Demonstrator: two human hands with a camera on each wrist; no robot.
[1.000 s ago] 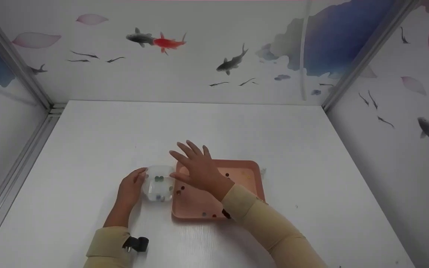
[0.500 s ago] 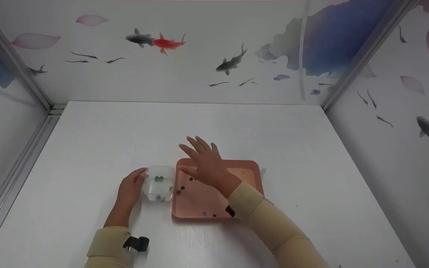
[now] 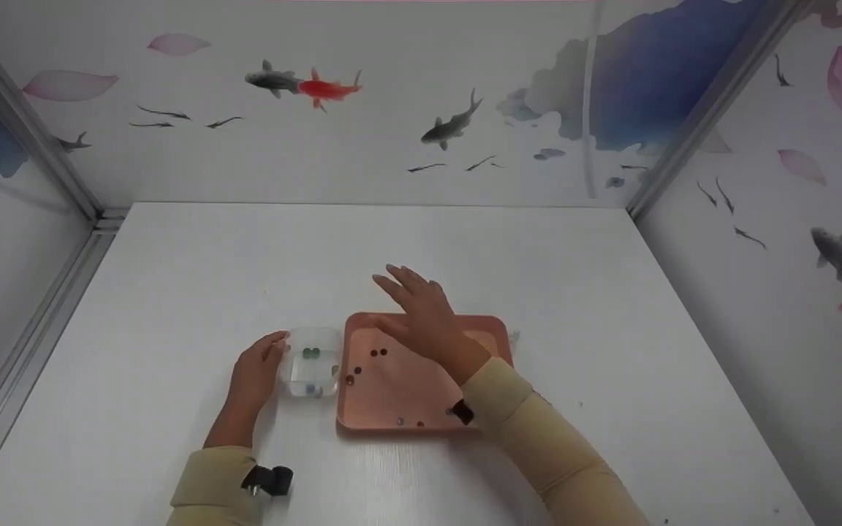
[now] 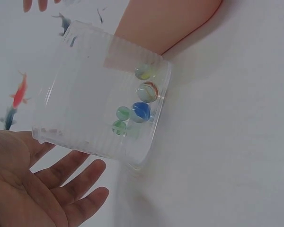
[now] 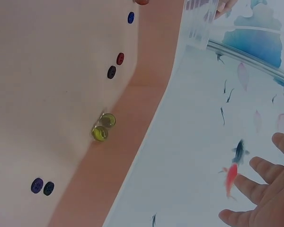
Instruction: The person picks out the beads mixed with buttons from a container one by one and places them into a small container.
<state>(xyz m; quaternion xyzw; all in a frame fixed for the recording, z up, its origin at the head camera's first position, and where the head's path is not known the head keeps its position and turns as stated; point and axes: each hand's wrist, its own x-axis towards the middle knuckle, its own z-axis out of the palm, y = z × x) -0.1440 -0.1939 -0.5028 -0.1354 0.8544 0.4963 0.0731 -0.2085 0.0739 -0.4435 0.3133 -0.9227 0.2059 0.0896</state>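
A clear plastic container point(image 3: 302, 376) stands beside the tray's left edge. In the left wrist view several glass marbles point(image 4: 141, 112) lie at its bottom: green, blue, and clear with coloured swirls. My left hand point(image 3: 255, 369) rests against the container's left side, its fingers point(image 4: 83, 187) loosely extended. Over the far part of the pink tray point(image 3: 406, 387) hovers my right hand point(image 3: 425, 318), fingers spread and holding nothing. Blue, red and dark buttons point(image 5: 111, 72) lie in the tray. Two yellow marbles point(image 5: 100, 134) sit by its wall in the right wrist view. My right forearm hides the tray's right part.
The white table point(image 3: 209, 270) runs back to a panel point(image 3: 362, 153) printed with fish and petals. Another printed panel point(image 3: 779, 292) stands on the right. A small clear scrap point(image 3: 514, 338) lies by the tray's right edge. Black cameras point(image 3: 269, 480) sit on both wrists.
My right hand has moved right, away from the container and across the tray, uncovering two dark buttons. The left hand and the container have stayed in place.
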